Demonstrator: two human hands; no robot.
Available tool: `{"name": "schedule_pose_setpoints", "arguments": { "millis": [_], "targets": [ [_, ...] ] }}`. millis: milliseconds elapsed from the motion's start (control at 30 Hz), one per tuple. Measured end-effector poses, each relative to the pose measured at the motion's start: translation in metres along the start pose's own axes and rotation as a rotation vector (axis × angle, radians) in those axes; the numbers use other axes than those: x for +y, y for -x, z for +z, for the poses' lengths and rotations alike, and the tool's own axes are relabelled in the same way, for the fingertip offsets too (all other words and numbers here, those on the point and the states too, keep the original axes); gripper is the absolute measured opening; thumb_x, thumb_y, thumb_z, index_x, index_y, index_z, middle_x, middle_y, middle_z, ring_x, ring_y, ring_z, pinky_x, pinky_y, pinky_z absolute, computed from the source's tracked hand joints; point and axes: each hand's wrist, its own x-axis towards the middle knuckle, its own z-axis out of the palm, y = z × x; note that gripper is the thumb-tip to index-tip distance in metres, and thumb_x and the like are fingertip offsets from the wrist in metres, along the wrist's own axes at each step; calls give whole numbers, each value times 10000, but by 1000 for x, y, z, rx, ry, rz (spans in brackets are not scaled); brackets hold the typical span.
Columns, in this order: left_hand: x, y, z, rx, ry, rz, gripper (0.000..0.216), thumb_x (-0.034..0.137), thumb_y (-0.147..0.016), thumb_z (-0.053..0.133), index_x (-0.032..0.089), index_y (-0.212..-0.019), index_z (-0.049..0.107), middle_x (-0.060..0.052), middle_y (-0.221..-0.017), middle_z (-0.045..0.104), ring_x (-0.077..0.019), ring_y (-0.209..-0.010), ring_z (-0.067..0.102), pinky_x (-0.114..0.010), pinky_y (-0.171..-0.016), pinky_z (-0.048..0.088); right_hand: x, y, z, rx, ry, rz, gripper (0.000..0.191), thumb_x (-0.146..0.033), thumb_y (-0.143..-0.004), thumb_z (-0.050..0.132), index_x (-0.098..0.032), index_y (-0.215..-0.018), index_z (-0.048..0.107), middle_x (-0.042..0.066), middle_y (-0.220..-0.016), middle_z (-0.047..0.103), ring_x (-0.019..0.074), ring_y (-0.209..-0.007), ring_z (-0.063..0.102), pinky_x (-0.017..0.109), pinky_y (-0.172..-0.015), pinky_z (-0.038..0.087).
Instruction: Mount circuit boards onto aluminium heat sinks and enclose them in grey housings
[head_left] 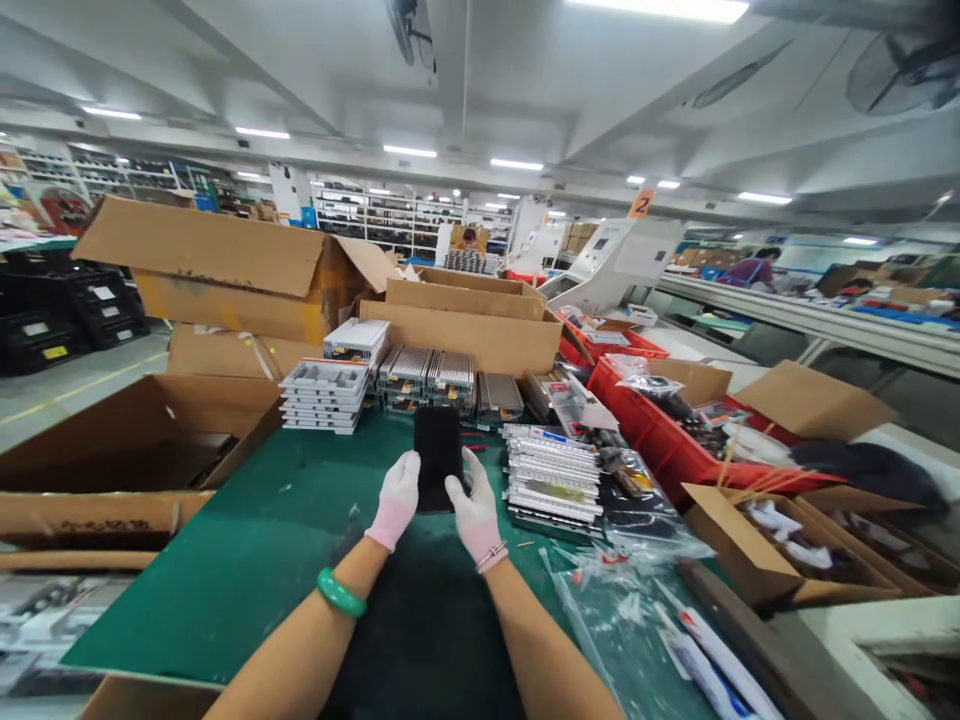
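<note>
A black smartphone (pixel 439 457) stands nearly upright between my hands, its dark screen facing me. My left hand (pixel 399 499) and my right hand (pixel 472 507) wear white gloves with pink cuffs, and they grip its lower left and right edges. Both hands are above a green work mat (pixel 225 580). Stacks of phone parts in white and grey trays (pixel 325 395) sit just beyond the phone. A stack of white-framed panels (pixel 553 480) lies to the right of my right hand.
Open cardboard boxes (pixel 142 440) stand left of the mat and behind it. Red crates (pixel 645 430) and boxes of packing material sit to the right. Clear plastic bags (pixel 622 610) lie on the mat's right side. Shelving and a person at a far bench show in the background.
</note>
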Motion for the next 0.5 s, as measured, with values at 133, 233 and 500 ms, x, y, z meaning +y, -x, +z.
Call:
{"name": "schedule_pose_setpoints", "arguments": {
  "millis": [133,233,500],
  "targets": [
    [-2,7,5,19,24,-29,450,614,-823,463,181,-749,558,-12,-733,564,-166,-717,505,-267,-671,463,0,3,-5,-35,39,44,509,-315,-785,615,-185,-1268,527,51,-977,708,180,-839,667,331,-772,568],
    [-1,8,7,26,39,-38,432,602,-829,462,186,-743,541,-5,-717,547,-160,-695,494,-259,-635,451,2,1,-8,-32,72,43,495,-351,-809,585,-176,-1268,522,56,-979,707,185,-855,662,341,-780,562],
    [2,12,7,25,47,4,417,578,-836,490,185,-700,526,7,-677,533,-143,-656,481,-246,-617,434,-1,5,-17,103,367,-155,456,-368,-843,545,-185,-1260,523,91,-1158,648,186,-940,641,383,-898,514]
  ]
}}
